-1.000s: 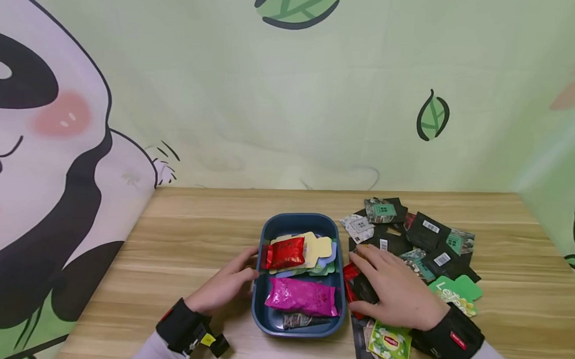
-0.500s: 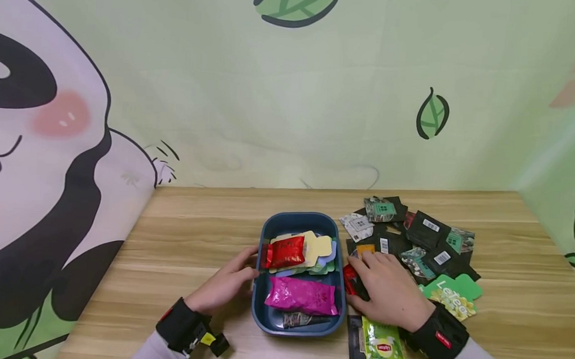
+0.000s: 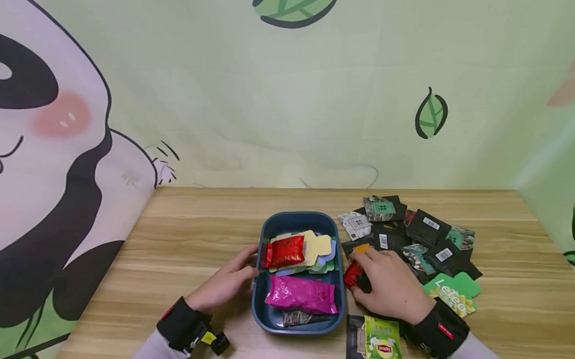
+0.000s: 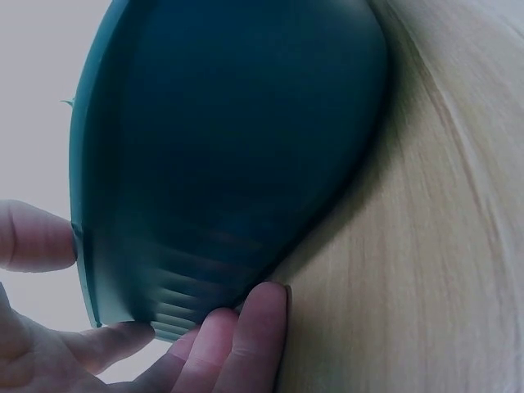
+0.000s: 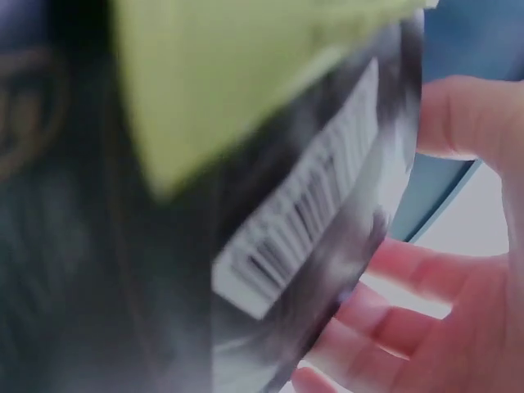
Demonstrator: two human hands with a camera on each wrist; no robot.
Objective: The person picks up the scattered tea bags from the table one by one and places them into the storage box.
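Observation:
A dark blue plastic bin [image 3: 296, 331] stands mid-table, holding a red foil packet [image 3: 285, 252], several pastel die-cut cards [image 3: 319, 247], a magenta packet [image 3: 302, 295] and a small dark sachet [image 3: 298, 319]. My left hand [image 3: 224, 287] rests against the bin's left side, its thumb at the rim and fingers along the outer wall [image 4: 246, 123]. Just right of the bin, my right hand [image 3: 393, 286] pinches a red-and-black packet [image 3: 353, 275] between thumb and fingers. Its far part is hidden under the palm. Close to the right wrist camera is a black sachet with a barcode [image 5: 295, 196].
Behind the right hand lies a loose heap of black sachets [image 3: 427, 228] with barcodes and green labels. A green and yellow card [image 3: 452, 293] is beside the wrist. Nearer the front edge, a green Lipton tea packet [image 3: 383, 344] overlaps a dark sachet [image 3: 355, 340].
My right hand has shifted slightly left, and its thumb and fingers have drawn together about the red-and-black packet. The Lipton packet has slid left and downward. My left hand and the bin are still.

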